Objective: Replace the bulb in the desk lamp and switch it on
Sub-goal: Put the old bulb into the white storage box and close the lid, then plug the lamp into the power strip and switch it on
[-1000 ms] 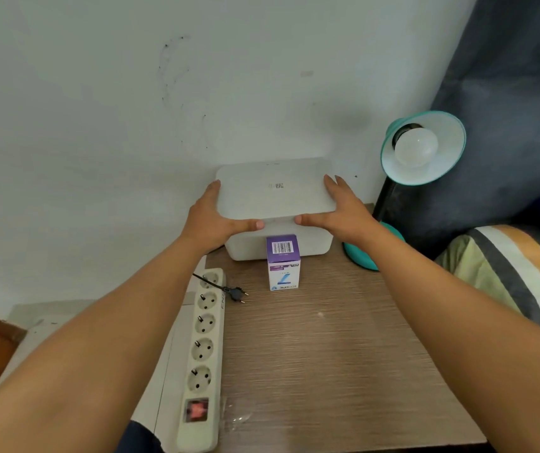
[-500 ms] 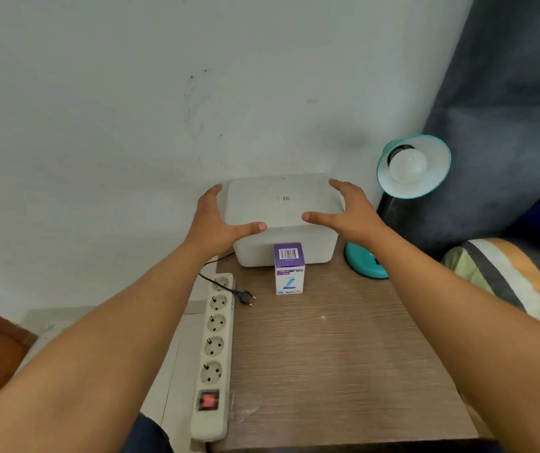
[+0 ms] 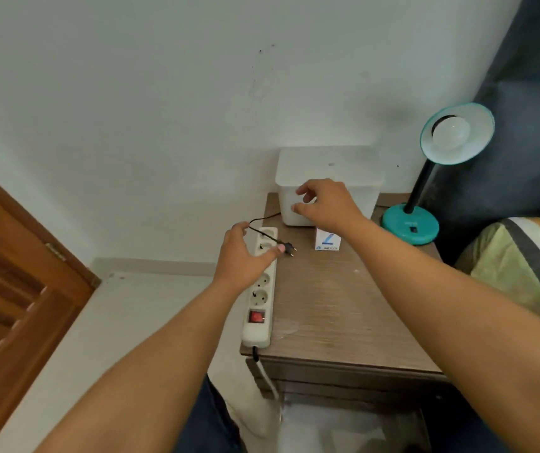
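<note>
Desk lamp in teal is standing at the far right corner of the wooden table, its round base resting on the surface, its black neck rising to a shade that is tilting toward the camera with a white bulb sitting inside it. Left of the lamp base, a white lidded storage box is sitting against the far wall with its lid on, so its contents are not showing. Just in front of that box a small bulb carton, white and blue on the visible face, is standing upright, partly hidden by the right forearm. Along the left edge of the table a white power strip is lying lengthwise, its red switch toward the near end and its sockets running to the far end. A thin black cord is trailing from behind the box to a black two-pin plug, which is lying across the strip's far end. The left hand is hovering over the strip with its grip wide, thumb tip next to the plug and fingers by the cord, holding nothing. The right hand is hanging in front of the box's near face, fingers loosely curled, its grip half spread and empty.
</note>
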